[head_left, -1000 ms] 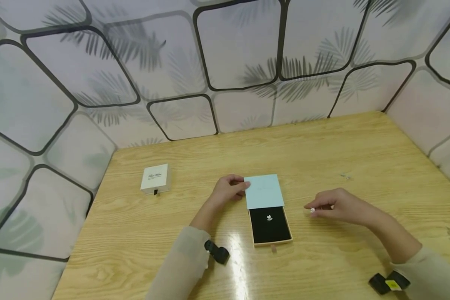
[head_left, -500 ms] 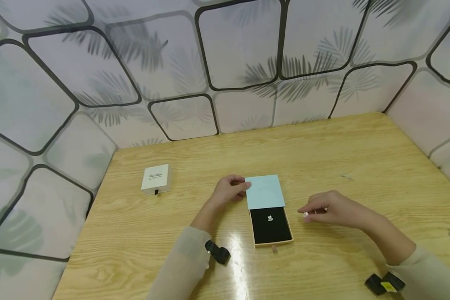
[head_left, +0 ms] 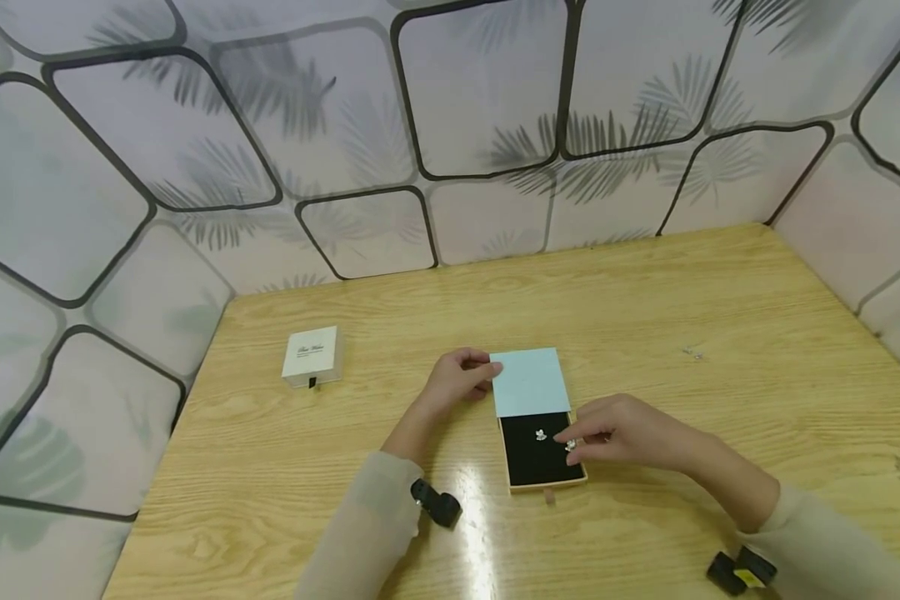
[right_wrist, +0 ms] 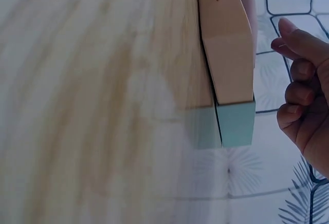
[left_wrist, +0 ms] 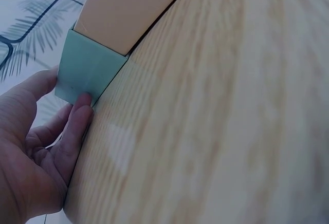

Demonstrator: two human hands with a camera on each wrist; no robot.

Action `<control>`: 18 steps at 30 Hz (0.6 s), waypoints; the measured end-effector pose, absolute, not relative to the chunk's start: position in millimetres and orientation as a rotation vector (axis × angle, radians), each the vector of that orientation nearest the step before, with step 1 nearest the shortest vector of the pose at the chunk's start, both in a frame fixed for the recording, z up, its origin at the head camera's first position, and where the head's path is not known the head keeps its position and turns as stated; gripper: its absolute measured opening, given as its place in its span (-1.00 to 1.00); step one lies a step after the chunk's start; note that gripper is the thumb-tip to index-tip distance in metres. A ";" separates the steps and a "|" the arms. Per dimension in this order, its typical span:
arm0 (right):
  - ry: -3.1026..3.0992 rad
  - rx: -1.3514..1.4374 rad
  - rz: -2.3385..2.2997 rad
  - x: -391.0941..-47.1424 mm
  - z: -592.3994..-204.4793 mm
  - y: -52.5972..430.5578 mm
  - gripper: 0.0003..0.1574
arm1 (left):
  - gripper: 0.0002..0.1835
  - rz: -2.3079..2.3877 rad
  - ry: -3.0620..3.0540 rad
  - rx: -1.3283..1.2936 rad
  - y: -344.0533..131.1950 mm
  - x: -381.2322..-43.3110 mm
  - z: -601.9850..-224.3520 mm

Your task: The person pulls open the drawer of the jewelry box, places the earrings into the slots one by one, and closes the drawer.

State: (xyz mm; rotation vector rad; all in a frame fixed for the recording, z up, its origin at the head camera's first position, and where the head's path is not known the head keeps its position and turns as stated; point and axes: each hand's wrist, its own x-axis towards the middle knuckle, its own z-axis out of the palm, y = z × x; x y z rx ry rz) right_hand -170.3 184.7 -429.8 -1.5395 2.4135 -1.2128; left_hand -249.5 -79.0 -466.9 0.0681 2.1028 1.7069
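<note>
A jewelry box with a pale blue sleeve [head_left: 530,383] lies on the table, its orange-sided drawer [left_wrist: 131,11] slid partway out toward me. One small sparkling earring [head_left: 541,435] sits on the drawer's black pad [head_left: 527,467]. My left hand [head_left: 456,382] grips the sleeve's left edge; the left wrist view has the thumb on top and fingers against the side. Over the drawer's right edge, my right hand [head_left: 630,429] pinches a second sparkling earring [head_left: 571,446] between thumb and index finger. In the right wrist view this earring is too small to make out.
A small white box [head_left: 311,357] with dark lettering and a black tab stands at the left. Tiny silvery pieces [head_left: 692,352] lie on the wooden table [head_left: 420,317] at the right. A patterned fabric wall [head_left: 487,100] closes off the back and sides.
My right hand has moved left from the bare table to over the drawer, carrying the pinched earring. The left hand and the box have stayed in place.
</note>
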 end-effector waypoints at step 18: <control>2.594 -1.881 -0.868 -183.5 -436.5 158.2 -0.75 | -0.52 1.705 2.103 0.061 -78.2 -250.5 -464.4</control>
